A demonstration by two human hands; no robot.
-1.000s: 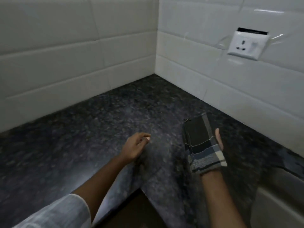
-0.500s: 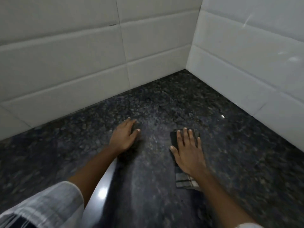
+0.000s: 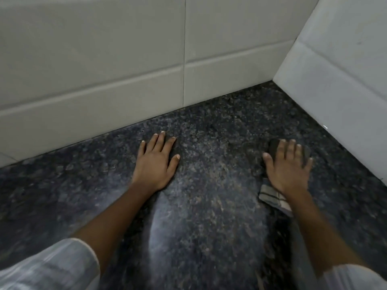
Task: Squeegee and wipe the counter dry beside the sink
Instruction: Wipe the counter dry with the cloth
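We have pushed the cloth (image 3: 272,195) farther toward the corner under our flat, spread right hand (image 3: 288,166), left hand (image 3: 156,162) lying open on the counter (image 3: 209,206), so wiping is underway

I see both forearms reaching forward, pale sleeves at the elbows. Left hand (image 3: 156,164) palm down, fingers spread, thumb out toward the other hand. Right hand (image 3: 288,166) well apart from it, palm down, fingers splayed and slightly blurred.
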